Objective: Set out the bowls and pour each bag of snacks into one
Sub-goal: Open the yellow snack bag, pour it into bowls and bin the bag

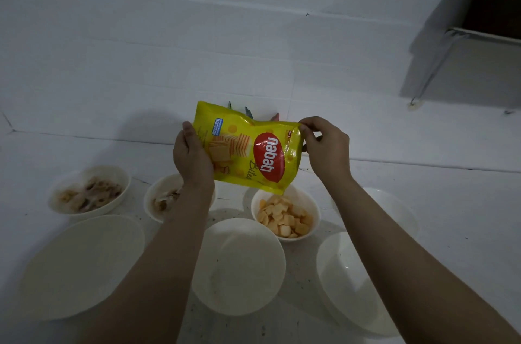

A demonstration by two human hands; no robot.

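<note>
**Yellow snack bag held over the wafer bowl**

Left of the wafer bowl, two bowls hold brownish snacks. The left hand grips the yellow bag by its side; the bag hangs tilted just above the wafer bowl. The right hand pinches the bag's upper corner. Empty bowls sit nearer the camera.

Two bare forearms reach in from the bottom edge of the view, one on each side. Neither arm shows a sleeve, and the forearms are uncovered up to where the view cuts them off. The left hand and the right hand are both ungloved. No ring, watch or bracelet can be made out on either wrist or on the fingers.
</note>
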